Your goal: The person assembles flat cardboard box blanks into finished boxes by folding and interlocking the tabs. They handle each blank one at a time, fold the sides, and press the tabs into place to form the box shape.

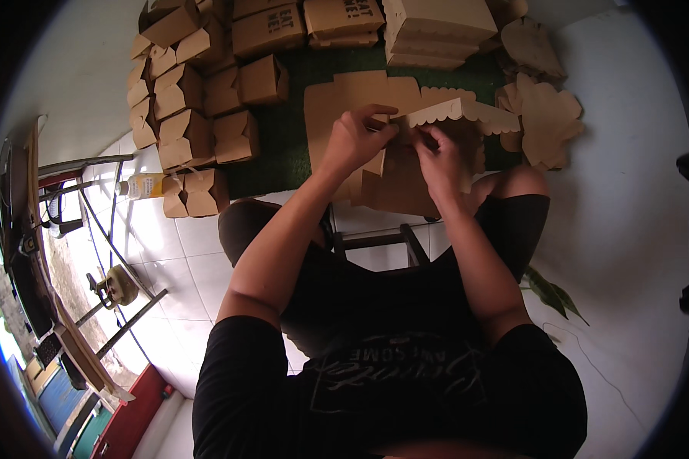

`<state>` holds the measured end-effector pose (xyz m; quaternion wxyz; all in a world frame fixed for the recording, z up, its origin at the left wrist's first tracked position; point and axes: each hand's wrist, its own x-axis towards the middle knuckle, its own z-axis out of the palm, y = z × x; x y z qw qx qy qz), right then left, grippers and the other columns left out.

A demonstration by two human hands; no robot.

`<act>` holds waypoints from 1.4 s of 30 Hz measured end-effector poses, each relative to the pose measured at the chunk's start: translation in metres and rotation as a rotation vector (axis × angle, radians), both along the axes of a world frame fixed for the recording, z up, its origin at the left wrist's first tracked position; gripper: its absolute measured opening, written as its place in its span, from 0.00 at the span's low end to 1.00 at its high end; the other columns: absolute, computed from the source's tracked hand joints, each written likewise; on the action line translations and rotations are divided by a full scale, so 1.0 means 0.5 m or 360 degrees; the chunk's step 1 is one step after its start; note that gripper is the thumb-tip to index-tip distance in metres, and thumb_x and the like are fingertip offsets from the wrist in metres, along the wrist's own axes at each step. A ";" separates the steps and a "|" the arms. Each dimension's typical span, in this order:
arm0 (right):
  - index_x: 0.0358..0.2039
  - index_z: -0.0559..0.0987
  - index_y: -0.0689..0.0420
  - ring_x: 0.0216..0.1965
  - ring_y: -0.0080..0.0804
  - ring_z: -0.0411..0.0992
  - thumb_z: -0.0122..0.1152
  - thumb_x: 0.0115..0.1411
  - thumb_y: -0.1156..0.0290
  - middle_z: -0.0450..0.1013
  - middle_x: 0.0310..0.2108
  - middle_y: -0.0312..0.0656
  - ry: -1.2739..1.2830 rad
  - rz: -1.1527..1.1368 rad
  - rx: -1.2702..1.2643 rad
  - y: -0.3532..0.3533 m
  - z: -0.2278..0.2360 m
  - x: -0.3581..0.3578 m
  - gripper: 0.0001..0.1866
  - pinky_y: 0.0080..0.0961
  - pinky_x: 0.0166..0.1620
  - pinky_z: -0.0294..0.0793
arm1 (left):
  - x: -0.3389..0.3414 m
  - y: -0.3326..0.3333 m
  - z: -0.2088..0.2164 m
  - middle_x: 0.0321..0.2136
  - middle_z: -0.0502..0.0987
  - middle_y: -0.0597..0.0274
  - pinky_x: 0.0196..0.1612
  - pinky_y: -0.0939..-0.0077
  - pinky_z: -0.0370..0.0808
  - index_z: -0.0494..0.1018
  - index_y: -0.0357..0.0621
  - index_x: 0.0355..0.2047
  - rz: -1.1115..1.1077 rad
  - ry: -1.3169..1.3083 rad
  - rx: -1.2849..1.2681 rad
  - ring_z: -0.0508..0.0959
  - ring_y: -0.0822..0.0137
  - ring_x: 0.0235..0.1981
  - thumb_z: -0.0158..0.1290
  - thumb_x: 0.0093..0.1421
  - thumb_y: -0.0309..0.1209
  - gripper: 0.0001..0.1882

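Observation:
Between my hands is a brown cardboard box [455, 112] with scalloped edges, partly folded, one side wall standing up. My left hand [354, 143] pinches a narrow part of it at the left end, thumb and fingers close together. The curled fingers of my right hand [440, 162] grip the card just under the scalloped wall. Exactly where the fingertips press is partly hidden by the card. Beneath lie flat cardboard blanks [325, 99], some reaching past the near edge of the green table top [272, 157].
Several small folded boxes [182, 138] stand in rows at the left, beside a bottle of yellow liquid [144, 186]. Printed boxes [268, 32] and stacked scalloped trays [440, 27] line the back. Scalloped card pieces [547, 122] lie at the right. A dark stool frame [375, 241] is between my knees.

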<state>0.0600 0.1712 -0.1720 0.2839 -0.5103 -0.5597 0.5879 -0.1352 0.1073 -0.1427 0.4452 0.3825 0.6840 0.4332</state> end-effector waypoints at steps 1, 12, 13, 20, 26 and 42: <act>0.55 0.88 0.64 0.39 0.23 0.86 0.70 0.77 0.65 0.88 0.40 0.40 0.0002 0.0000 -0.0020 0.002 0.002 0.000 0.15 0.23 0.45 0.80 | 0.001 0.001 -0.001 0.39 0.92 0.46 0.44 0.67 0.89 0.87 0.44 0.60 0.0047 -0.0084 -0.0037 0.94 0.62 0.39 0.71 0.63 0.34 0.24; 0.57 0.86 0.67 0.43 0.27 0.85 0.71 0.72 0.68 0.88 0.43 0.42 -0.0091 0.0070 -0.0203 0.018 -0.005 0.015 0.19 0.27 0.49 0.82 | 0.039 0.000 -0.044 0.38 0.93 0.48 0.41 0.72 0.89 0.87 0.35 0.56 0.0280 -0.0393 -0.0030 0.92 0.67 0.35 0.72 0.60 0.28 0.23; 0.58 0.86 0.68 0.43 0.27 0.85 0.71 0.72 0.68 0.87 0.44 0.42 -0.0068 0.0051 -0.0239 0.018 -0.007 0.015 0.20 0.27 0.49 0.82 | 0.042 0.000 -0.048 0.38 0.93 0.48 0.40 0.72 0.89 0.87 0.35 0.55 0.0293 -0.0408 -0.0041 0.92 0.67 0.35 0.71 0.60 0.28 0.23; 0.61 0.84 0.67 0.44 0.26 0.84 0.70 0.74 0.67 0.86 0.49 0.42 0.0024 0.0032 -0.0381 0.026 -0.002 0.018 0.21 0.26 0.51 0.83 | 0.057 0.001 -0.062 0.38 0.93 0.48 0.39 0.72 0.89 0.87 0.34 0.54 0.0331 -0.0429 -0.0053 0.92 0.68 0.33 0.70 0.61 0.28 0.21; 0.62 0.84 0.63 0.49 0.25 0.82 0.69 0.76 0.67 0.84 0.54 0.40 0.0120 0.0024 -0.0407 0.025 -0.001 0.020 0.19 0.27 0.52 0.84 | 0.064 0.002 -0.068 0.39 0.92 0.47 0.39 0.72 0.90 0.86 0.33 0.53 0.0383 -0.0477 -0.0040 0.92 0.66 0.34 0.71 0.62 0.27 0.20; 0.56 0.86 0.66 0.49 0.28 0.83 0.69 0.74 0.70 0.85 0.50 0.41 0.0072 -0.0014 -0.0486 0.025 -0.004 0.026 0.16 0.27 0.53 0.84 | 0.073 0.002 -0.057 0.39 0.92 0.47 0.38 0.71 0.90 0.84 0.33 0.53 0.0425 -0.0464 -0.0081 0.92 0.66 0.34 0.72 0.62 0.27 0.20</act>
